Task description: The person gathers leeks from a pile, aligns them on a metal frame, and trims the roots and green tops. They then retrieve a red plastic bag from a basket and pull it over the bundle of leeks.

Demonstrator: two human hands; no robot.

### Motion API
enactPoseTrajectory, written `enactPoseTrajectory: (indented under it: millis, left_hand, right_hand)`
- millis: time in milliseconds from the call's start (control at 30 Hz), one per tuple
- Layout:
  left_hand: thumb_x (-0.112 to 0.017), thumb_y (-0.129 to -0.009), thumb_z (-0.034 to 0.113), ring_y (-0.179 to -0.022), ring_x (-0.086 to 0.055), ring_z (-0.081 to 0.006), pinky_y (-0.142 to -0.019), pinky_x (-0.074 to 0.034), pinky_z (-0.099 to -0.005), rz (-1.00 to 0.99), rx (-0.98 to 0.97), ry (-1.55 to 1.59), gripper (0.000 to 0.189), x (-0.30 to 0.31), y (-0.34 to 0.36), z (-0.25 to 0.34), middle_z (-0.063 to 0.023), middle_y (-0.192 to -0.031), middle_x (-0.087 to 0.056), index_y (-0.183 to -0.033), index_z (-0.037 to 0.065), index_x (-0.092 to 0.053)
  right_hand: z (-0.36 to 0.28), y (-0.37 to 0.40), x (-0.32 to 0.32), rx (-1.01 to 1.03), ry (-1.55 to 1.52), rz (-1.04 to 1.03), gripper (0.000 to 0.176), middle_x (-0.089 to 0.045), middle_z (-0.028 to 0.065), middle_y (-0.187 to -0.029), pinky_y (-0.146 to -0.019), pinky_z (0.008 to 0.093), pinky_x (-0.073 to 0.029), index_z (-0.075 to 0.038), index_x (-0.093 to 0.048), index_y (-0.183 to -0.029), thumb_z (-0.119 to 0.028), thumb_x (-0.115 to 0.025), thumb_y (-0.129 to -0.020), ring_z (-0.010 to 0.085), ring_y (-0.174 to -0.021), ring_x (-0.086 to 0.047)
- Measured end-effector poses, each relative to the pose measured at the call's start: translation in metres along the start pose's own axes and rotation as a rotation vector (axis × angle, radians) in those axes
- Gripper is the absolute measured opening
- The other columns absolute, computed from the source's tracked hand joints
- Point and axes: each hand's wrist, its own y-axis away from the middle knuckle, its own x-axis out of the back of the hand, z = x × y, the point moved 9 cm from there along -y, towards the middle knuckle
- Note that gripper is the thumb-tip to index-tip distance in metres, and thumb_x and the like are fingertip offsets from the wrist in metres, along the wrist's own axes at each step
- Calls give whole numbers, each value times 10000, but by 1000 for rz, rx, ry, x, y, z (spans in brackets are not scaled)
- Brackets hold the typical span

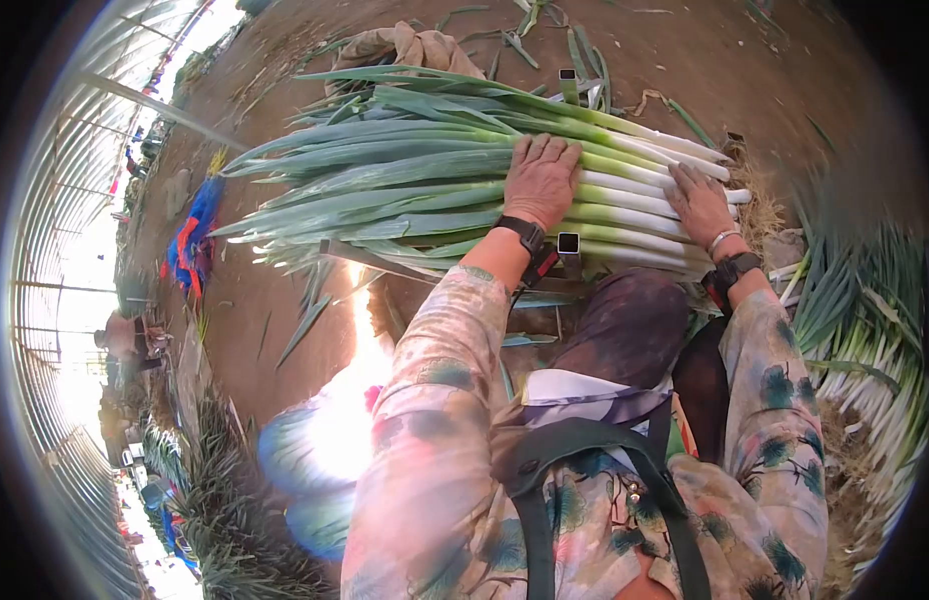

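A wide layer of large green onions (425, 165) lies across a low stand in front of me, leaves to the left and white stalks (635, 192) to the right. My left hand (543, 178) rests flat on top of them, where the green turns to white. Near the root ends, my right hand (703, 203) lies over the white stalks with its fingers stretched out. Two square-topped posts (569, 243) rise on the near and far sides of the layer. A flat bar (380, 260) shows under the leaves. The stalks' undersides are hidden.
More green onions (865, 330) are heaped at my right. A brown cloth or sack (410, 48) lies beyond the leaves. Blue and red material (195, 235) sits on the soil at left, near a heap of dark leaves (230, 490). My knee (630, 325) is close to the stand.
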Motion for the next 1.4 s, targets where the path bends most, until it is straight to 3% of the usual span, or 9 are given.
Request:
enactPoseTrajectory:
  millis: [367, 467, 567, 800, 933, 1000, 1133, 1267, 1400]
  left_hand:
    - [-629, -823, 240, -1026, -564, -257, -947, -382, -421, 87, -26, 63, 206, 2, -4, -4, -37, -1008, -622, -1020, 181, -646]
    - [-630, -822, 220, -1049, -551, -268, -958, -376, -448, -26, -24, -30, 220, -7, -5, -1, -59, -1043, -607, -1036, 173, -620]
    - [-614, -846, 224, -1098, -538, -260, -1015, -348, -455, 24, -54, 17, 264, -3, -6, 2, -52, -1093, -604, -1105, 178, -614]
    - [-608, -867, 219, -1158, -518, -249, -1113, -270, -456, 91, -66, -117, 294, 6, -4, 13, -37, -1160, -598, -1158, 176, -616]
    - [-624, -865, 213, -1092, -557, -261, -1012, -376, -436, 5, -49, -160, 237, 0, -7, 15, -56, -1113, -628, -1092, 154, -654]
    - [-633, -862, 212, -1031, -578, -272, -909, -432, -442, -25, -17, -114, 189, -11, -10, 0, -74, -1062, -649, -1028, 129, -671]
    - [-609, -899, 233, -1010, -580, -261, -878, -421, -436, -75, 0, -81, 152, -16, -12, -3, -57, -1038, -654, -980, 123, -675]
    - [-590, -920, 237, -1052, -558, -256, -926, -378, -419, -109, 45, -116, 149, -15, -13, 3, -38, -1074, -636, -1002, 143, -671]
    - [-586, -926, 241, -1068, -547, -256, -936, -372, -427, -76, 40, -138, 176, -15, -11, 2, -38, -1098, -627, -1057, 155, -668]
  right_hand:
    - [28, 4, 11, 4, -43, -23, 618, -405, 198, -1452, -1108, 478, -273, -34, -391, -1414, -463, -411, -969, 365, -1348, -367]
    - [60, 40, 20, -156, 25, -9, 634, -401, 221, -1448, -1093, 461, -304, 22, -430, -1369, -461, -413, -958, 383, -1321, -397]
    - [63, 43, 23, -182, 38, 75, 659, -411, 211, -1445, -1122, 464, -254, 7, -436, -1371, -496, -415, -946, 360, -1353, -358]
    - [50, 55, 40, -126, 25, 130, 556, -558, 157, -1259, -1003, 465, -349, -62, -569, -1234, -509, -438, -931, 330, -1186, -504]
    - [64, 45, 23, -152, -15, 80, 514, -570, 197, -1209, -964, 466, -407, -38, -600, -1188, -466, -458, -942, 367, -1112, -541]
    - [64, 42, 30, -153, -31, 74, 503, -592, 201, -1121, -943, 475, -418, -18, -665, -1021, -477, -486, -920, 371, -1048, -564]
    - [82, 53, 42, -96, -313, 159, 449, -595, 191, -1180, -968, 437, -429, -55, -659, -1104, -436, -568, -885, 368, -1086, -563]
    - [150, 143, 95, -389, -550, 608, 348, -661, 169, -1068, -862, 386, -497, -56, -653, -1129, -305, -614, -890, 337, -989, -627]
    - [263, 281, -1, -940, -689, 554, 373, -682, 198, -967, -814, 418, -502, -68, -673, -1101, -354, -550, -896, 372, -926, -648]
